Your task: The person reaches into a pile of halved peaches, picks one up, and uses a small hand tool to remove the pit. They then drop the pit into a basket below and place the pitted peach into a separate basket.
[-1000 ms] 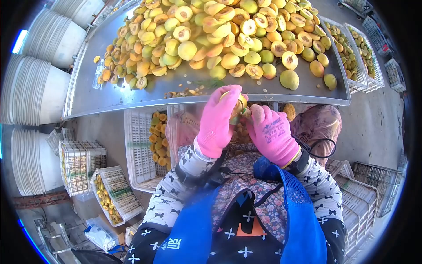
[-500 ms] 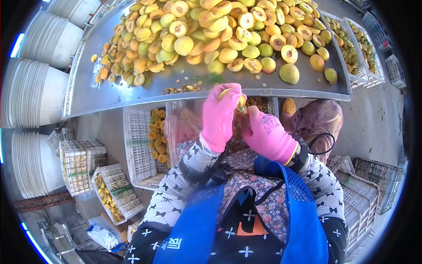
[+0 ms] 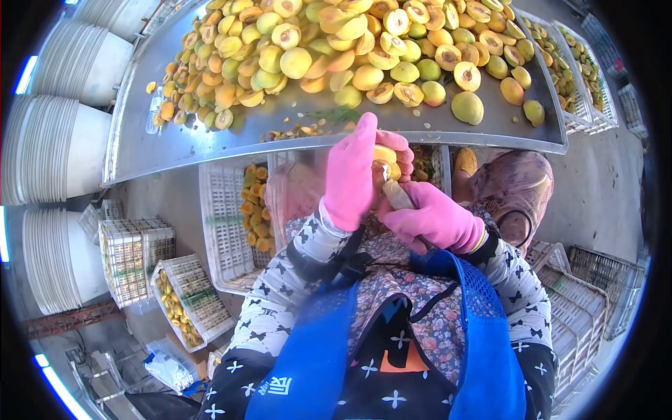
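My left hand (image 3: 357,171), in a pink glove, is closed around a yellow peach half (image 3: 384,154), thumb side raised. In my right hand (image 3: 437,218), gloved the same way, is a short pitting tool (image 3: 397,196) with a flat greyish handle. Its shiny tip meets the cut face of the peach half. Both hands are just off the near edge of the metal table (image 3: 231,150), over a crate. A large heap of halved peaches (image 3: 294,63) covers the table beyond them, many showing their stones.
Below the table edge stands a white crate (image 3: 227,231) with peach halves (image 3: 257,210) inside. More fruit crates (image 3: 192,297) lie at left and others (image 3: 570,301) at right. Stacked white tubs (image 3: 52,150) line the far left. A clear bottle (image 3: 155,110) lies on the table.
My right hand has turned, bringing the pitting tool's handle into view against the peach half. My left hand has opened out a little around the fruit and shifted slightly right.
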`<state>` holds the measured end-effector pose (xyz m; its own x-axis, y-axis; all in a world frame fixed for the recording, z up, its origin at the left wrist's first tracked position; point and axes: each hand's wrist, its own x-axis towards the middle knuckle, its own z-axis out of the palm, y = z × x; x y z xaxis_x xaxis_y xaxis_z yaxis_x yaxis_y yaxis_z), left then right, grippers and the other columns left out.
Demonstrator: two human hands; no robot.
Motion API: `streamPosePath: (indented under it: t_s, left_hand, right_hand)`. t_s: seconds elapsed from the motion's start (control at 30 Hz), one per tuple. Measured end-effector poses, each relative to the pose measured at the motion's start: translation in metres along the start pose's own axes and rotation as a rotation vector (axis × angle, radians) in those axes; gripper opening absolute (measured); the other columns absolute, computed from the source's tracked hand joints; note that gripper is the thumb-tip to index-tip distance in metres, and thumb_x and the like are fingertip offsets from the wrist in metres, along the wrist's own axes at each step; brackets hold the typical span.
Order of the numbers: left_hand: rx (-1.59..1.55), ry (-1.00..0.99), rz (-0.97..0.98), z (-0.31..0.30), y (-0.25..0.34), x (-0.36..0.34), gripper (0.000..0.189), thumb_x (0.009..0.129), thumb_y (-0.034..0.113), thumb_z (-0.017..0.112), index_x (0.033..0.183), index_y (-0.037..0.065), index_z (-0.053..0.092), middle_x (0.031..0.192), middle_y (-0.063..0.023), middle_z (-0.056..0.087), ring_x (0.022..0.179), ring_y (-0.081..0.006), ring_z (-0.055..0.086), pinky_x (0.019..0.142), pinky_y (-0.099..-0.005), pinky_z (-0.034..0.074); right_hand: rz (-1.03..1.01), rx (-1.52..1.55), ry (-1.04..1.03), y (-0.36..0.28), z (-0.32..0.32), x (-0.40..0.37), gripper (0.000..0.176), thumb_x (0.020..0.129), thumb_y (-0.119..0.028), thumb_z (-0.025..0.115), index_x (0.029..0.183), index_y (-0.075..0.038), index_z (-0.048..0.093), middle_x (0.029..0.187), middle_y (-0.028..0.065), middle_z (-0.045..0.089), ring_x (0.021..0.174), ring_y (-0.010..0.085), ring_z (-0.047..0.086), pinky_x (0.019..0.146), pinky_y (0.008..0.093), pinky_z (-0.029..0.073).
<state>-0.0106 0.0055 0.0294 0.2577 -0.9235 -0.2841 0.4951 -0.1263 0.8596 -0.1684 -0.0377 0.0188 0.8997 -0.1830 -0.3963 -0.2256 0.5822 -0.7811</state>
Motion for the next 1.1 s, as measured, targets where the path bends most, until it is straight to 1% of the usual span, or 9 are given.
streamPosePath:
  t_s: [0.2, 0.4, 0.47, 0.53, 0.6, 0.7, 0.8, 0.97, 1.1]
  left_hand:
    - [0.308, -0.324, 0.154, -0.012, -0.005, 0.012, 0.053, 0.105, 0.043, 0.042, 0.091, -0.003, 0.066, 0.073, -0.0110, 0.067, 0.063, -0.0184, 0.063, 0.063, -0.0302, 0.052]
    - [0.159, 0.030, 0.110, -0.042, -0.008, 0.007, 0.046, 0.108, 0.033, 0.035, 0.101, -0.003, 0.063, 0.094, -0.0146, 0.070, 0.081, -0.0233, 0.069, 0.077, -0.0353, 0.058]
    - [0.326, 0.096, 0.180, -0.082, 0.015, -0.014, 0.035, 0.104, 0.029, 0.049, 0.103, 0.000, 0.068, 0.093, -0.0105, 0.070, 0.082, -0.0169, 0.069, 0.074, -0.0277, 0.057]
    - [1.747, 0.027, 0.815, -0.152, 0.051, -0.038, 0.020, 0.100, 0.018, 0.056, 0.108, 0.005, 0.069, 0.096, -0.0097, 0.071, 0.086, -0.0185, 0.069, 0.075, -0.0288, 0.057]
    - [1.196, 0.496, 0.322, -0.171, 0.073, -0.059, 0.019, 0.095, 0.009, 0.062, 0.113, 0.008, 0.068, 0.106, -0.0118, 0.070, 0.089, -0.0228, 0.069, 0.078, -0.0311, 0.057]
    - [1.758, 0.090, 0.834, -0.188, 0.073, -0.017, 0.031, 0.093, 0.027, 0.067, 0.114, 0.003, 0.068, 0.113, -0.0144, 0.067, 0.092, -0.0261, 0.068, 0.083, -0.0347, 0.055]
    - [1.087, 0.364, 0.072, -0.121, 0.022, 0.084, 0.063, 0.081, 0.051, 0.072, 0.117, -0.001, 0.065, 0.116, -0.0185, 0.065, 0.100, -0.0291, 0.066, 0.091, -0.0395, 0.052]
    - [1.703, 0.507, 0.167, -0.068, -0.007, 0.137, 0.061, 0.065, 0.055, 0.079, 0.092, 0.001, 0.069, 0.112, -0.0202, 0.066, 0.092, -0.0316, 0.068, 0.085, -0.0413, 0.052]
    - [1.364, 0.218, -0.153, -0.080, 0.022, 0.129, 0.059, 0.068, 0.045, 0.080, 0.105, -0.001, 0.068, 0.101, -0.0148, 0.070, 0.089, -0.0291, 0.068, 0.078, -0.0387, 0.055]
  right_hand:
    - [0.057, 0.100, -0.112, 0.010, -0.012, -0.007, 0.018, 0.089, -0.017, 0.064, 0.096, -0.001, 0.061, 0.064, 0.0017, 0.055, 0.048, 0.0115, 0.052, 0.044, 0.0252, 0.039]
    - [-0.038, -0.395, -0.054, 0.012, -0.022, -0.014, 0.020, 0.087, -0.018, 0.067, 0.098, -0.003, 0.061, 0.069, 0.0089, 0.060, 0.057, 0.0219, 0.060, 0.054, 0.0314, 0.047]
    - [-0.262, -0.978, 0.155, 0.028, -0.038, -0.013, 0.022, 0.085, -0.019, 0.068, 0.097, -0.003, 0.061, 0.072, 0.0142, 0.062, 0.061, 0.0305, 0.062, 0.059, 0.0374, 0.050]
    - [-0.291, -1.175, 0.306, 0.042, -0.058, -0.014, 0.028, 0.083, -0.025, 0.069, 0.096, -0.002, 0.058, 0.078, 0.0218, 0.063, 0.073, 0.0422, 0.062, 0.066, 0.0479, 0.050]
    - [-0.273, -1.247, 0.339, 0.033, -0.064, -0.015, 0.035, 0.083, -0.030, 0.071, 0.099, -0.002, 0.058, 0.082, 0.0237, 0.065, 0.082, 0.0438, 0.064, 0.070, 0.0487, 0.050]
    - [-0.122, -1.057, 0.354, 0.026, -0.054, -0.003, 0.033, 0.084, -0.030, 0.070, 0.095, -0.002, 0.055, 0.080, 0.0227, 0.064, 0.078, 0.0435, 0.064, 0.067, 0.0480, 0.049]
    - [-0.182, -1.068, 0.382, 0.026, -0.050, -0.002, 0.033, 0.085, -0.030, 0.070, 0.092, -0.002, 0.054, 0.076, 0.0215, 0.062, 0.074, 0.0418, 0.063, 0.065, 0.0475, 0.047]
    - [-0.230, -1.001, 0.440, 0.031, -0.047, -0.018, 0.029, 0.085, -0.027, 0.069, 0.096, -0.004, 0.055, 0.075, 0.0225, 0.061, 0.076, 0.0434, 0.063, 0.065, 0.0496, 0.047]
    - [-0.261, -0.962, 0.453, 0.031, -0.047, -0.016, 0.026, 0.086, -0.024, 0.067, 0.095, -0.005, 0.053, 0.074, 0.0221, 0.060, 0.075, 0.0438, 0.062, 0.064, 0.0508, 0.047]
